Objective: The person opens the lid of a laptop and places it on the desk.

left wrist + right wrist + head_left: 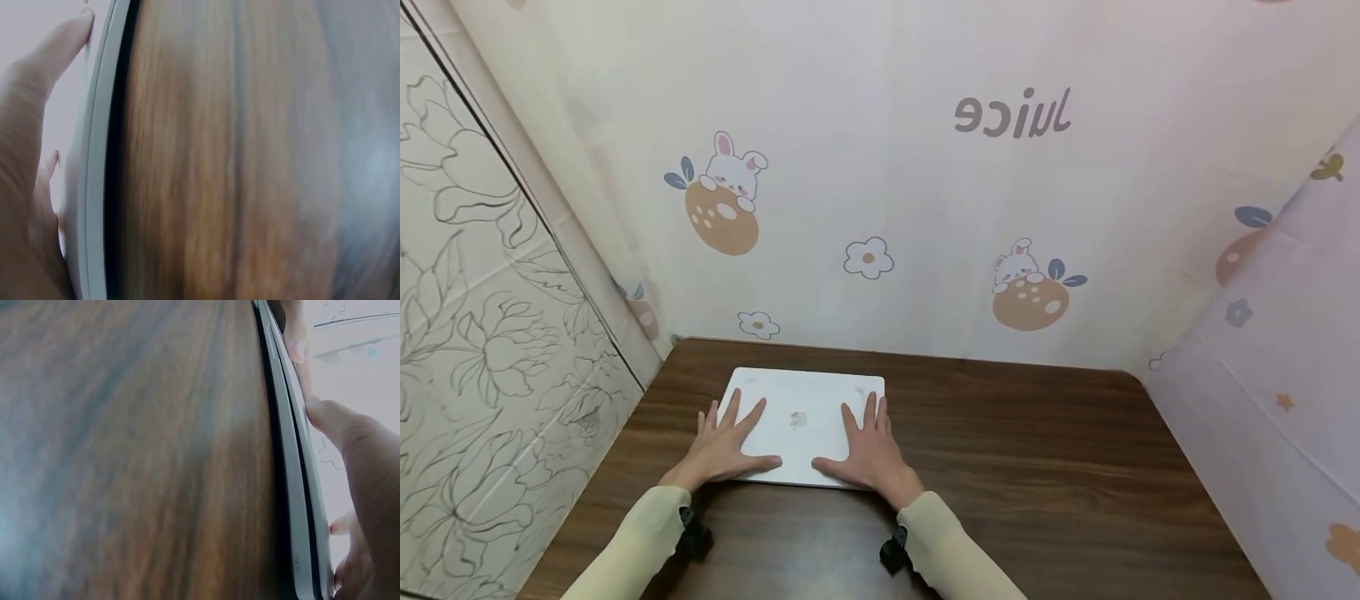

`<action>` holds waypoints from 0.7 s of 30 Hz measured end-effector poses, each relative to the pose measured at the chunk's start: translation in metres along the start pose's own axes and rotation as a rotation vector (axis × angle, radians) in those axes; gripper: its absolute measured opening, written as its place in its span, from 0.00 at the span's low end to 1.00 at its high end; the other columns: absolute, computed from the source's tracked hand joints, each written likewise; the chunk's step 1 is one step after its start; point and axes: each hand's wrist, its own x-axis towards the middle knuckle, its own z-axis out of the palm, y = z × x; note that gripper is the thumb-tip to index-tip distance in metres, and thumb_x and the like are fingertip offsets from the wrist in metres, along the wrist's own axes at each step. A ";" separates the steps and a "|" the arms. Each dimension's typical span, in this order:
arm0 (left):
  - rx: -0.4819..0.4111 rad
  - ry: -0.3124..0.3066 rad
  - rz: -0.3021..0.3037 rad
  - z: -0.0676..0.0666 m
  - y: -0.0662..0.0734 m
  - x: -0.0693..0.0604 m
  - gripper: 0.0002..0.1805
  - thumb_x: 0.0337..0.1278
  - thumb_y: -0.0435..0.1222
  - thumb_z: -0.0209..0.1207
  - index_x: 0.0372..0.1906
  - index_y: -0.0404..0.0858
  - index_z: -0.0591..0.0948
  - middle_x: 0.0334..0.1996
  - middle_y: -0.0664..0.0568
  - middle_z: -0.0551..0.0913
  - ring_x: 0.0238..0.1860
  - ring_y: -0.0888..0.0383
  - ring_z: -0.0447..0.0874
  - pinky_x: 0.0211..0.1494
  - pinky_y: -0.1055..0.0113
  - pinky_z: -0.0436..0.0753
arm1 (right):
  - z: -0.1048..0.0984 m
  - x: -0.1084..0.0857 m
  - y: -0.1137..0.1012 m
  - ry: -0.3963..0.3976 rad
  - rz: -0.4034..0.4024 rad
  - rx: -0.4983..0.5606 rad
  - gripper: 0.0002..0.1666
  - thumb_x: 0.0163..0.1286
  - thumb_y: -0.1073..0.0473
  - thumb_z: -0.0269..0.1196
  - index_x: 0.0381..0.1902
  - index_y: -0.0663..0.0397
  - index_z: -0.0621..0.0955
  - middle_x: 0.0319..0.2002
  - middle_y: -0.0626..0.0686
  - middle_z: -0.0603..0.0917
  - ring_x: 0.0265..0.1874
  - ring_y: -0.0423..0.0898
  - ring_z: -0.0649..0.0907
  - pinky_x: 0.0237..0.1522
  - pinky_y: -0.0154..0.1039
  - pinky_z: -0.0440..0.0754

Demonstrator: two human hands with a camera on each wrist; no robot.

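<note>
A silver laptop (799,446) with an apple logo on its lid lies closed, or nearly so, on the dark wooden table. On the left part of the lid rests my left hand (718,446), its fingers spread and the thumb pointing inward. My right hand (876,450) lies on the right part in a mirrored pose, fingers also spread. The left wrist view shows the laptop's front edge (99,150) beside the thumb (59,47). From the right wrist, a thin dark line runs between lid and base along the laptop edge (290,444), with the right thumb (350,431) touching the lid.
The brown wood-grain table (1022,467) extends to the right of the laptop and toward me. A pale curtain (880,192) with rabbits and flowers hangs behind it. Floral-lined fabric (490,350) stands along the left side, and another printed curtain (1262,400) along the right.
</note>
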 end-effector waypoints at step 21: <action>-0.020 0.035 0.000 0.016 0.028 -0.005 0.63 0.43 0.76 0.64 0.82 0.48 0.59 0.82 0.30 0.39 0.75 0.13 0.34 0.71 0.19 0.35 | -0.012 -0.015 0.018 -0.007 0.037 0.056 0.66 0.58 0.17 0.61 0.83 0.47 0.58 0.83 0.68 0.37 0.81 0.69 0.37 0.75 0.67 0.63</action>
